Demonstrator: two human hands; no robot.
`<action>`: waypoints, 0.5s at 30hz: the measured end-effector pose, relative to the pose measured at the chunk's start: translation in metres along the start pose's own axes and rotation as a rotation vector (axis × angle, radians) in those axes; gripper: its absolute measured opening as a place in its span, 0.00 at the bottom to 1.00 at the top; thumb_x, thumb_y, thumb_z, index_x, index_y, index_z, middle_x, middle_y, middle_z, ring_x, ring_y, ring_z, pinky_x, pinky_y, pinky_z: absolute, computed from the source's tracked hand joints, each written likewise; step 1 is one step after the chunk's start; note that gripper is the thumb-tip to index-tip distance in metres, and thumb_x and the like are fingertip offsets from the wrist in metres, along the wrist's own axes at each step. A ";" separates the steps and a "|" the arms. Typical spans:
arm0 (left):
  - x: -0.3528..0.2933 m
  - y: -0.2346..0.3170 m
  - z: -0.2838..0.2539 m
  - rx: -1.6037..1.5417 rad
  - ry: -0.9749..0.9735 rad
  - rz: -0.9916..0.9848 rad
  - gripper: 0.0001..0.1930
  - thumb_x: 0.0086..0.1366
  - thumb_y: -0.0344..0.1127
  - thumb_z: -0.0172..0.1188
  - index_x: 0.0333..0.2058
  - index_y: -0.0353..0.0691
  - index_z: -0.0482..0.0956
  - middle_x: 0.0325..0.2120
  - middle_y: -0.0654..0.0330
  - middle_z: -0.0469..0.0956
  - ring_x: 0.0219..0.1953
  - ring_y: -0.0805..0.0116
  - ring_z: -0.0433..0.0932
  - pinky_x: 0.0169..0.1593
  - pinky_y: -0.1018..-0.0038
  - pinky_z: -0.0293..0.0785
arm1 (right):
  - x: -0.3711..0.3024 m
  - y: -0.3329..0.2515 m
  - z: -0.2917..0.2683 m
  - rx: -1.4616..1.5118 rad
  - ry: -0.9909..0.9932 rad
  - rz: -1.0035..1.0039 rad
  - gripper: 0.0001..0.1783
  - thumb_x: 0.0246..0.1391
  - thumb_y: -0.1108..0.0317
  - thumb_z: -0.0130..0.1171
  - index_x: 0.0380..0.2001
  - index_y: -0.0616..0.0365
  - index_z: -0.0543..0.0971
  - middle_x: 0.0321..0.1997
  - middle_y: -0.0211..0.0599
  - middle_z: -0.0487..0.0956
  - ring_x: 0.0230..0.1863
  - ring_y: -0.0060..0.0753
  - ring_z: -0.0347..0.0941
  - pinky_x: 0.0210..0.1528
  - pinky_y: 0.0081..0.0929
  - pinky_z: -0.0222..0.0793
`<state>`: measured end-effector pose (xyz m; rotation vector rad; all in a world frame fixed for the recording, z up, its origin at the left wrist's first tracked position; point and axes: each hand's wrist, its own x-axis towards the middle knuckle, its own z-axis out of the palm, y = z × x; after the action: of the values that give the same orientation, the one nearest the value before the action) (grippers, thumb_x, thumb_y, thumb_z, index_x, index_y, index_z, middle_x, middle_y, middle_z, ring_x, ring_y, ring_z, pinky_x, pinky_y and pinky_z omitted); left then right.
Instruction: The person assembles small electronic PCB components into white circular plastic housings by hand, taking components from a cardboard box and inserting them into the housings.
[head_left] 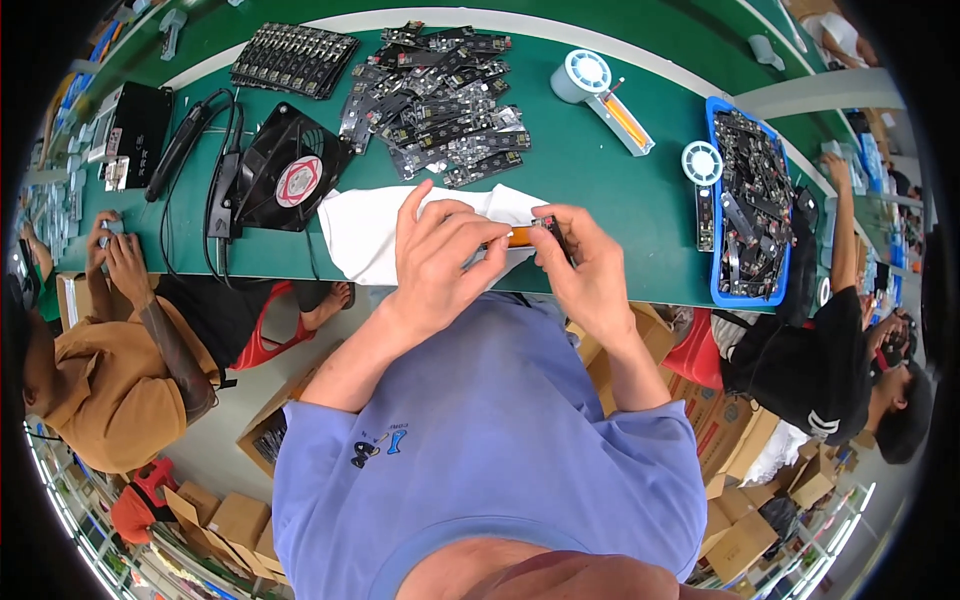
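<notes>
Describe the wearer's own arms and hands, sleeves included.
Short, loose periwinkle-blue sleeves leave the forearms uncovered. The left hand and right hand wear no gloves, and no watch or bracelet shows at either wrist.

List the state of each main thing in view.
Left hand: pinching orange cell's end
Right hand: gripping dark part
Orange cell: between fingertips
Cloth: spread, wrinkled
Blue tray: filled with boards
Orange-cored fan: lying, handle open
Fan beside tray: circuitry exposed
Black fan: lying down
Board stack: lined up
Board heap: loose, jumbled
</notes>
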<state>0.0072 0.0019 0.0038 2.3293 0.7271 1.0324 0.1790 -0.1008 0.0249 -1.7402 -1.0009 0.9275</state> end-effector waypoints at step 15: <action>-0.003 -0.004 0.007 0.092 0.051 0.085 0.08 0.55 0.31 0.72 0.35 0.47 0.85 0.28 0.71 0.82 0.39 0.66 0.78 0.69 0.50 0.64 | -0.008 -0.008 0.021 -0.286 0.164 -0.373 0.15 0.60 0.76 0.68 0.51 0.62 0.82 0.39 0.46 0.82 0.36 0.44 0.83 0.37 0.34 0.80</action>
<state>0.0097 0.0011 -0.0046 2.4392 0.7146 1.1208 0.1549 -0.0991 0.0265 -1.7435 -1.3391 0.4135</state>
